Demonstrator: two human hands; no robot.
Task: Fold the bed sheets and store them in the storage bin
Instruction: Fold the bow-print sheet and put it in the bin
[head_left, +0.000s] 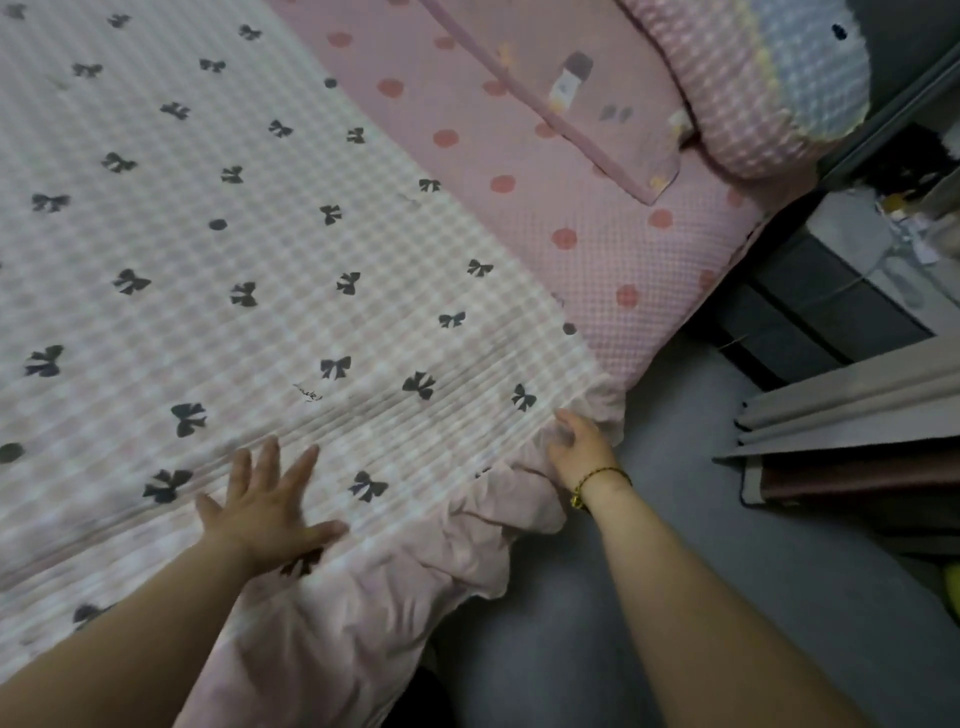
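Now left grip flat, released, on bow-print sheet; right grip clutching its corner.

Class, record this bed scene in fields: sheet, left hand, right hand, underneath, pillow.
sheet: bow print, spread flat, not yet folded
left hand: flat on sheet, fingers spread
right hand: grips sheet's frilled corner
underneath: pink dotted cover
pillow: lies on the cover, beyond the sheet

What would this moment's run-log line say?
stage: bow-print sheet spread on bed, unfolded | left hand: flat on it, near edge | right hand: grips its ruffled corner
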